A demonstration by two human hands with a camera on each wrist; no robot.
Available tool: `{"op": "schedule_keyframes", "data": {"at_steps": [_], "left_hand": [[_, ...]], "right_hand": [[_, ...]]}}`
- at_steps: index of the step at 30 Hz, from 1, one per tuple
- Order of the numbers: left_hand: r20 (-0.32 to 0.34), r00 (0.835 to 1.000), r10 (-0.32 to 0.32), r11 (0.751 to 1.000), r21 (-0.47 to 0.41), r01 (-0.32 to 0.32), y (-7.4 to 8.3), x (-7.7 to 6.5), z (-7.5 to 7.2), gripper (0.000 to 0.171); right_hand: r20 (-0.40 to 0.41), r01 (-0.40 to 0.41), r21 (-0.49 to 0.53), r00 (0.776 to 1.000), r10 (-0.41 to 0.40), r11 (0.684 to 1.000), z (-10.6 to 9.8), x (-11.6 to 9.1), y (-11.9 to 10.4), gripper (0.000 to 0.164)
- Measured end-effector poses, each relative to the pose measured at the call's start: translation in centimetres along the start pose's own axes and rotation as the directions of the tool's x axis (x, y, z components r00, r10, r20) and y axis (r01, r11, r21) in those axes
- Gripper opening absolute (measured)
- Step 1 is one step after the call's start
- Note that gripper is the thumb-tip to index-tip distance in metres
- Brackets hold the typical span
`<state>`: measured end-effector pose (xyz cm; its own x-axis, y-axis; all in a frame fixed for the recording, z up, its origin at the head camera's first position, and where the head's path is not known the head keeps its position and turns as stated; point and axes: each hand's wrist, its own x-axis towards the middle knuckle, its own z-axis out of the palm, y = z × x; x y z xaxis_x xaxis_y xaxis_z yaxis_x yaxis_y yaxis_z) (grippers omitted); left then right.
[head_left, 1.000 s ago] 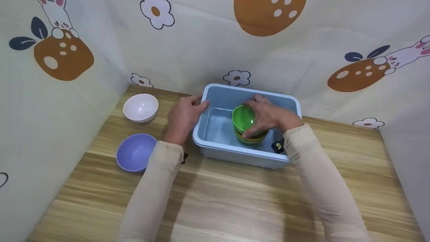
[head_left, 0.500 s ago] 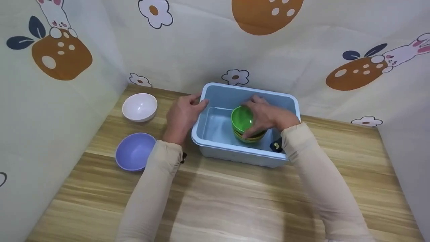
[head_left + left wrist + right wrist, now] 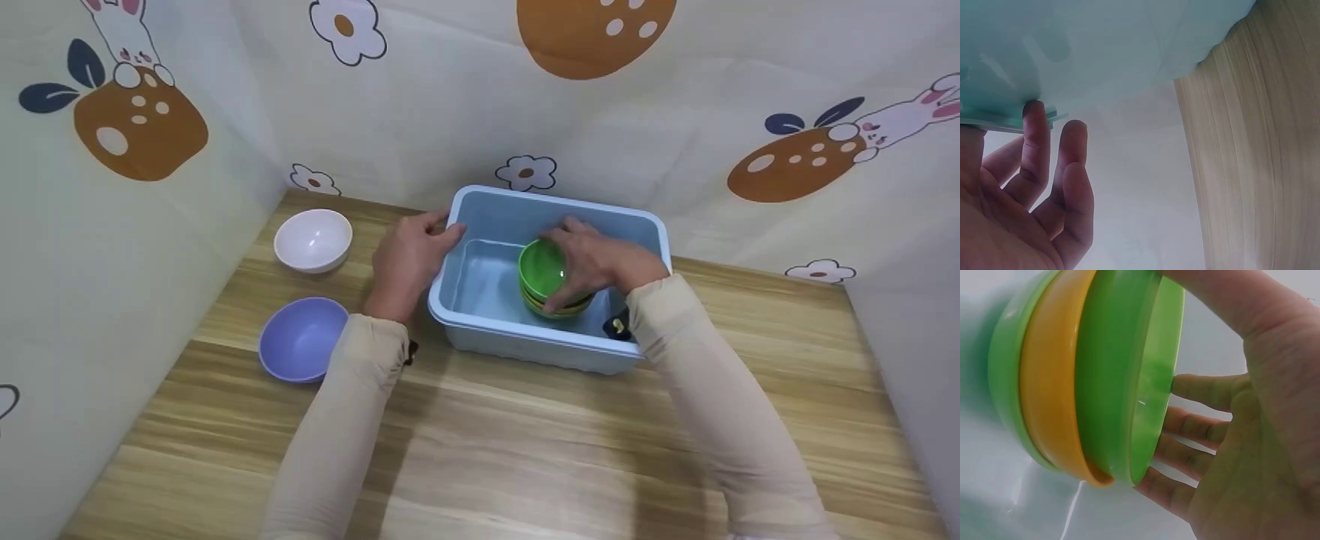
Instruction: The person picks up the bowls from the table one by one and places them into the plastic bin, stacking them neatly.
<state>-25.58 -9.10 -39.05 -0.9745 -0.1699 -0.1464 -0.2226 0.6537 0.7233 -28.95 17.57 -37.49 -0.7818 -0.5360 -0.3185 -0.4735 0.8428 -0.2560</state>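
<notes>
In the head view, a light blue plastic bin [image 3: 547,352] stands against the back wall. My left hand [image 3: 409,259] grips its left rim, thumb over the edge and fingertips [image 3: 1033,109] against the outer wall. Inside the bin, my right hand [image 3: 596,255] holds a green bowl [image 3: 540,270] across its rim, thumb on one side and fingers on the other. In the right wrist view, that bowl sits nested in an orange bowl [image 3: 1050,377], with another green bowl [image 3: 1005,377] under it. The stack leans toward the bin's front in the head view.
A white bowl [image 3: 313,241] and a purple bowl [image 3: 304,341] stand left of the bin on the wooden table [image 3: 510,457]. Patterned cloth walls [image 3: 420,112] close in the back and sides.
My right hand and the green bowl have moved slightly down, closer into the bowls beneath. The left hand keeps its place on the bin's rim.
</notes>
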Motion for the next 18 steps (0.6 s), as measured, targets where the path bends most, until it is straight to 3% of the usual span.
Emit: {"op": "schedule_keyframes", "data": {"at_steps": [18], "left_hand": [[-0.002, 1.0, -0.002, 1.0, 0.007, 0.002, -0.03, -0.14, 0.02, 0.054]], "right_hand": [[0.07, -0.058, 0.02, 0.996, 0.056, 0.998, 0.22, 0.03, -0.02, 0.115]]}}
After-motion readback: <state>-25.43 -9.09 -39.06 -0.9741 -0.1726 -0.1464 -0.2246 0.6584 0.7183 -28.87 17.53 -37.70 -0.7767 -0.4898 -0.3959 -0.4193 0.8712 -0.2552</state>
